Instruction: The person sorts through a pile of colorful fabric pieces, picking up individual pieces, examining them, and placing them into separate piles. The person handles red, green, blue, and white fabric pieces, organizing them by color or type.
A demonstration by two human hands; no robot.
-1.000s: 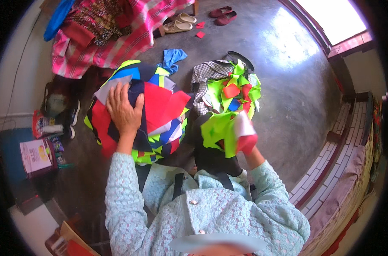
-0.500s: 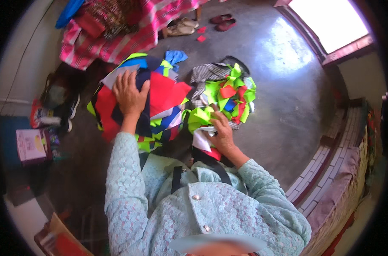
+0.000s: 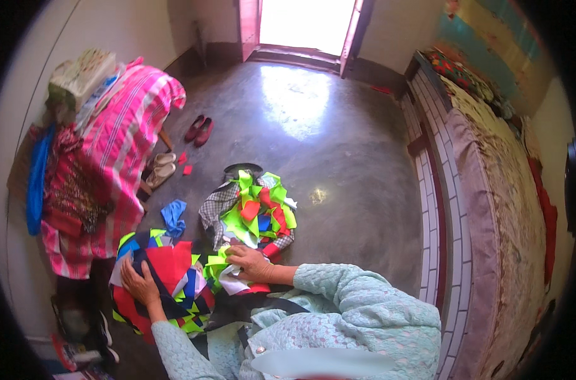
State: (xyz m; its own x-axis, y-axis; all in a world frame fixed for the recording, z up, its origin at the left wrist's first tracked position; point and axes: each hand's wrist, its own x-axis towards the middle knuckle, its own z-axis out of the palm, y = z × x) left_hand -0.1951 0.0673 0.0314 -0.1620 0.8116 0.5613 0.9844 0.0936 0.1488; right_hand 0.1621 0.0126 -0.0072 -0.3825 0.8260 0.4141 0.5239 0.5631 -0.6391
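Note:
A large bundle of cloth scraps (image 3: 173,263) in red, navy, neon yellow-green, grey and white sits in front of me at the left. On its left side lies my left hand (image 3: 140,284), open, its fingers flat on navy and grey pieces. My right hand (image 3: 250,263) is to its right, fingers curled over a white cloth scrap (image 3: 232,280) and neon green ones; its fingertips are partly hidden. Just beyond is a second heap of scraps (image 3: 259,212), green, red and blue, on a black-and-white checked cloth (image 3: 217,208).
A blue cloth (image 3: 173,218) lies on the floor beyond the bundle. Pale shoes (image 3: 161,169), dark red shoes (image 3: 199,130) and small red scraps (image 3: 187,170) are farther off. A pink checked cloth (image 3: 126,139) drapes furniture at left; a bed (image 3: 484,253) runs along the right.
My view has tilted up and turned, bringing the doorway and more floor into sight. Both hands remain on the cloth scraps, with little visible shift against them.

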